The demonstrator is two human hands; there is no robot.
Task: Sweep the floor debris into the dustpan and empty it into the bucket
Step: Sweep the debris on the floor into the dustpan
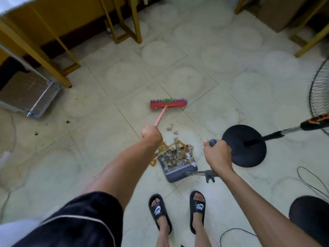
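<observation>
My left hand (151, 133) grips the pink handle of a broom whose red head (168, 104) with multicoloured bristles rests on the tiled floor, well beyond the debris. My right hand (218, 154) is closed around the dark upright handle of a grey dustpan (179, 171) standing on the floor in front of my feet. A heap of brownish paper and peel scraps (175, 151) fills the pan and spills over its front lip. Two small grey bits (171, 129) lie loose between the pan and the broom head. No bucket is in view.
A standing fan's round black base (244, 146) sits right beside my right hand, its pole and cage leaning right. Cables (309, 182) trail at lower right. Yellow furniture legs (58, 75) and a metal-edged case (35, 97) stand left; more legs at the back.
</observation>
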